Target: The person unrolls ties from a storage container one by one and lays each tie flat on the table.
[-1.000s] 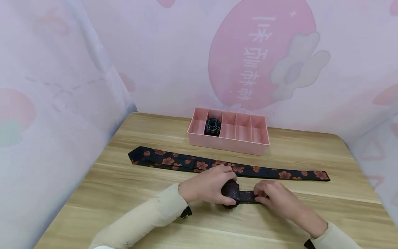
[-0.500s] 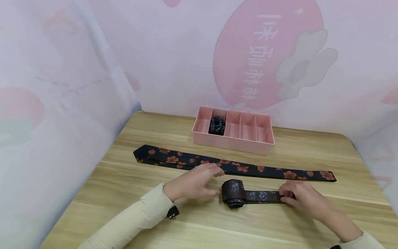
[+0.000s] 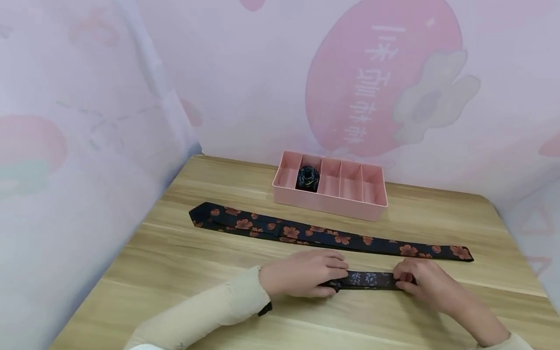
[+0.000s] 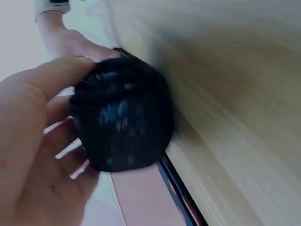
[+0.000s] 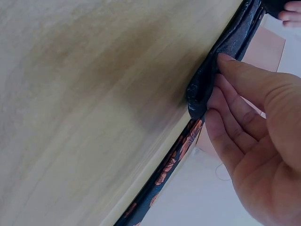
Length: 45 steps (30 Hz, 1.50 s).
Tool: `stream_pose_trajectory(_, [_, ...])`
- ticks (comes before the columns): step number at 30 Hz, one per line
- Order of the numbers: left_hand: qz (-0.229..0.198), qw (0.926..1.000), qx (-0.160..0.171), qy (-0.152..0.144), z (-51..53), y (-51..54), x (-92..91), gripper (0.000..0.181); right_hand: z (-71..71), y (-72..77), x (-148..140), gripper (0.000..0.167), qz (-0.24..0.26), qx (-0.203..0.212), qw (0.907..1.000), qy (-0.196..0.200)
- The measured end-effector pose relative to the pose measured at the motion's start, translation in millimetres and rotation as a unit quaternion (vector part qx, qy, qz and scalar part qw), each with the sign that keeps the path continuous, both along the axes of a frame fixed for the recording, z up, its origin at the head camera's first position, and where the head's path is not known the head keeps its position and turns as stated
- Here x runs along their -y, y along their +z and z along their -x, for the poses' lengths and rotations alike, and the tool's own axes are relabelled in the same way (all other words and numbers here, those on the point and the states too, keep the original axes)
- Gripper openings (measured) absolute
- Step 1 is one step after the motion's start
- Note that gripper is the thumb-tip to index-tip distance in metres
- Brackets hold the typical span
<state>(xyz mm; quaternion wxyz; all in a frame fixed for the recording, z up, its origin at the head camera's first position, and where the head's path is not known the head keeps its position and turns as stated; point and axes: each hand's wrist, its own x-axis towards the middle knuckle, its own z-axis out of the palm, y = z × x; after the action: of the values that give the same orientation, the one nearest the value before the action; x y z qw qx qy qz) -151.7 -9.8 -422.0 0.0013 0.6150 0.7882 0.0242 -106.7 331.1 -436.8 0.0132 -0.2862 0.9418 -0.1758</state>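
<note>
A dark necktie (image 3: pixel 369 279) with small pale-blue flowers lies partly rolled on the table, its unrolled stretch pointing right. My left hand (image 3: pixel 302 274) covers most of the roll in the head view. In the left wrist view the thumb lies along the edge of the rolled part (image 4: pixel 124 129), and the fingers sit around its side. Thumb and fingertips of my right hand (image 3: pixel 430 283) pinch the tail end (image 5: pixel 201 94). Just behind both hands, a navy necktie (image 3: pixel 290 232) with orange flowers is stretched flat across the table.
Beyond the flat tie stands a pink divided box (image 3: pixel 328 203). A rolled dark tie (image 3: pixel 308 179) fills its second compartment from the left. The wooden table (image 3: pixel 210 170) meets a pale printed curtain (image 3: pixel 245 87) at the back and left.
My left hand left the roll, then moved right and took hold of it again. My right hand slid right along the tail, and a longer stretch of tie now lies unrolled.
</note>
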Motion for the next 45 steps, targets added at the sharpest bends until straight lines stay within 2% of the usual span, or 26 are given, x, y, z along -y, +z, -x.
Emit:
stream_pose_trajectory(5, [-0.051,0.9985,0.004,0.018,-1.5,0.5,42.9,0.048,-1.0,-0.3,-2,0.027,0.009,-0.024,0.9996,-0.009])
stream_pose_trajectory(9, [-0.077,0.9960,0.004,0.044,-5.6,3.1,77.1,0.040,0.6,-1.9,-2,0.029,0.018,-0.035,0.9992,0.002])
stream_pose_trajectory(13, [-0.098,0.9928,0.000,0.069,-8.9,3.7,98.1,0.030,0.3,-4.4,-2,0.029,0.022,-0.034,0.9992,0.006])
stream_pose_trajectory(16, [-0.121,0.9878,-0.013,0.097,-12.0,5.1,96.5,0.024,-1.1,-4.7,-3,0.028,0.016,-0.029,0.9994,0.000])
stream_pose_trajectory(19, [-0.146,0.9828,-0.017,0.111,-16.7,6.1,78.9,0.025,-2.8,-2.3,-7,0.026,0.001,-0.016,0.9998,-0.015])
stream_pose_trajectory(21, [-0.150,0.9833,-0.023,0.100,-19.4,6.1,63.1,0.028,-3.8,-0.9,-10,0.026,-0.011,-0.014,0.9995,-0.025])
stream_pose_trajectory(23, [-0.135,0.9874,-0.043,0.071,-20.8,4.4,50.7,0.030,-4.5,-0.4,-13,0.025,-0.017,-0.013,0.9993,-0.030])
stream_pose_trajectory(27, [-0.086,0.9929,-0.075,0.033,-19.4,-1.2,44.3,0.032,-4.7,-1.2,-16,0.025,-0.023,-0.016,0.9991,-0.033])
stream_pose_trajectory(29, [-0.077,0.9945,-0.065,0.032,-17.7,-4.0,51.5,0.032,-4.7,-1.3,-16,0.025,-0.025,-0.015,0.9989,-0.037])
stream_pose_trajectory(32, [-0.088,0.9946,-0.036,0.043,-15.0,-7.8,70.5,0.034,-4.9,-1.8,-16,0.025,-0.027,-0.014,0.9983,-0.049])
stream_pose_trajectory(38, [-0.137,0.9854,0.040,0.093,-14.3,-6.6,112.0,0.038,-6.2,-0.5,-18,0.026,-0.040,-0.006,0.9966,-0.072])
stream_pose_trajectory(40, [-0.139,0.9844,0.042,0.100,-15.1,-5.3,122.3,0.036,-6.8,-0.5,-22,0.026,-0.049,-0.015,0.9960,-0.073])
stream_pose_trajectory(45, [-0.137,0.9847,0.006,0.107,-15.5,-2.0,135.8,0.027,-10.6,-4.6,-36,0.029,-0.058,-0.050,0.9942,-0.076])
